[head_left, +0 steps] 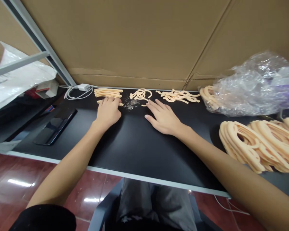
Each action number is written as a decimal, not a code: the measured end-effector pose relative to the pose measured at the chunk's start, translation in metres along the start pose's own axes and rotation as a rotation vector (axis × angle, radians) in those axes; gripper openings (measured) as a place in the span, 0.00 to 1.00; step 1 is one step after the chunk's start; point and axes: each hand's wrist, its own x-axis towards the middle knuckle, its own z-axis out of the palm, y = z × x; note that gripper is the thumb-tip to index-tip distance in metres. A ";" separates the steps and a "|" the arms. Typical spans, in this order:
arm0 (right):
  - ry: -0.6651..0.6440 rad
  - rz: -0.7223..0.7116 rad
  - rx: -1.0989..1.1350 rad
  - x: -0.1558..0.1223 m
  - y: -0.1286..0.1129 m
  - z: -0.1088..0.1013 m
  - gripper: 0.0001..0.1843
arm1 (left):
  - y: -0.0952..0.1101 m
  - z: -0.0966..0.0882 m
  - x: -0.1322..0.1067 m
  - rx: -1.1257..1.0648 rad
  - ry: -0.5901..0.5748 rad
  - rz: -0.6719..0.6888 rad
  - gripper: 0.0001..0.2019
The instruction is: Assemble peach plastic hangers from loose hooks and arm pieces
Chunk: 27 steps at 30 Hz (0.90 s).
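My left hand [109, 111] rests palm down on the black table [135, 144], its curled fingers pressing a thin orange strip at the near edge of a pile of straight orange strips [108, 92]. My right hand [162, 116] lies flat with fingers spread, the fingertips just short of a small heap of curved orange pieces [141, 94]. Between the hands lies a patch of grey crumbs [130, 104]. A third pile of wavy orange pieces [178, 96] sits further right.
A stack of large orange cut-out frames [257, 142] lies at the right, behind it a clear plastic bag [252, 86] with more. A dark phone [55, 125] lies at the left, a white charger and cable [80, 89] behind it. Cardboard [146, 41] walls the back.
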 end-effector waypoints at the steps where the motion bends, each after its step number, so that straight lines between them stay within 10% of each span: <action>1: -0.018 -0.009 0.001 0.001 0.000 0.000 0.32 | 0.001 0.001 0.001 -0.026 -0.009 0.007 0.21; 18: 0.269 -0.531 0.354 -0.016 -0.021 0.000 0.20 | 0.034 -0.009 -0.009 -0.489 -0.161 0.507 0.10; 27: 0.451 0.113 0.752 0.006 -0.012 0.002 0.12 | 0.051 -0.005 -0.015 -0.599 -0.223 0.536 0.10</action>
